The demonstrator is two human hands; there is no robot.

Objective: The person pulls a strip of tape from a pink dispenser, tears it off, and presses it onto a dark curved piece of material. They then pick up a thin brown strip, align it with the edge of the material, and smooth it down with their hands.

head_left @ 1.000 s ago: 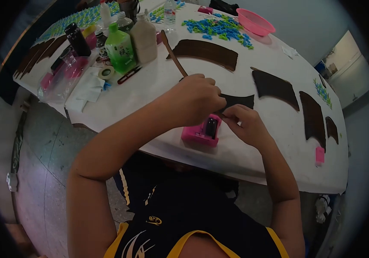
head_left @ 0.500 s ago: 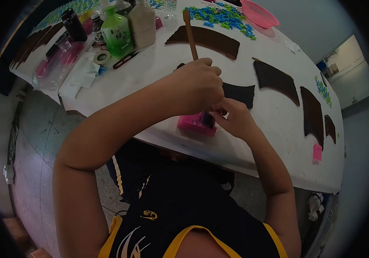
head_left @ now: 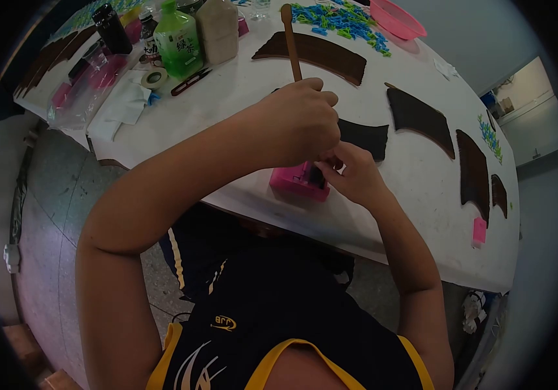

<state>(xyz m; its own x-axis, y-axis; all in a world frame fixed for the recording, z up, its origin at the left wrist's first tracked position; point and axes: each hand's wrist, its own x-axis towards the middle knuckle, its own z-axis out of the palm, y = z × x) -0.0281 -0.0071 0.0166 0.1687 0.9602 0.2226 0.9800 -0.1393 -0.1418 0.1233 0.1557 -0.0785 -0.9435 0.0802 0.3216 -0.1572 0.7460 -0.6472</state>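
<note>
My left hand [head_left: 301, 123] is closed in a fist around a slim brown wooden stick [head_left: 292, 49], which stands up above it with a widened tip. Its lower end is hidden behind my fingers. Just to the right, my right hand [head_left: 357, 172] has its thumb and fingers bent together at a small dark piece [head_left: 316, 174] at a bright pink box [head_left: 295, 182]. The fist partly covers the box, and the exact grip on the dark piece is hard to see. Behind both hands lies a dark curved sheet [head_left: 366, 140].
More dark curved sheets [head_left: 311, 55] lie across the white table [head_left: 227, 123]. Blue and green clips [head_left: 340, 23] are heaped near a pink basket [head_left: 399, 19]. On the left stand a green bottle [head_left: 178, 42] and a tape roll [head_left: 154, 79]. A small pink block [head_left: 479, 231] is at the right.
My view has shifted slightly, so the table things sit a little higher. Both hands keep nearly the same place over the pink box, the left still around the stick.
</note>
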